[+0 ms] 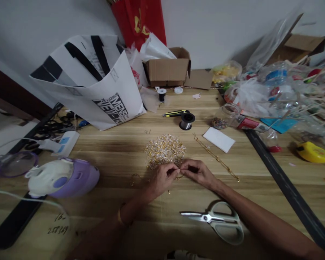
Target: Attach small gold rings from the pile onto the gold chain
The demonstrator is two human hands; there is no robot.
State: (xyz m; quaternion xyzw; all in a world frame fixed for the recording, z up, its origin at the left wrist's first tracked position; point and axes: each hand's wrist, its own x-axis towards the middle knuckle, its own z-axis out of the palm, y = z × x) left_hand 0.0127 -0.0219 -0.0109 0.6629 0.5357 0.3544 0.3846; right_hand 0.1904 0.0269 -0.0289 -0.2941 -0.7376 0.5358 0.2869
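My left hand [162, 177] and my right hand [199, 173] meet at the fingertips, each closed in a pinch. What they pinch is too small to make out. A short bit of gold chain [178, 178] shows just under the fingertips. Right behind the hands lies a tangled heap of gold and clear beaded strands [165, 150]. Left of my left hand is a thin gold loop [135, 176], and a tiny gold piece [169, 192] lies in front. A longer gold chain [215, 156] stretches across the table to the right of my right hand.
Scissors [215, 218] lie in front of my right forearm. Behind the heap are a wire spool [186, 122], a utility knife [174, 113] and a white card [219, 139]. A purple device [78, 177] stands left, a yellow tape measure [314, 152] right, a large paper bag [97, 97] back left.
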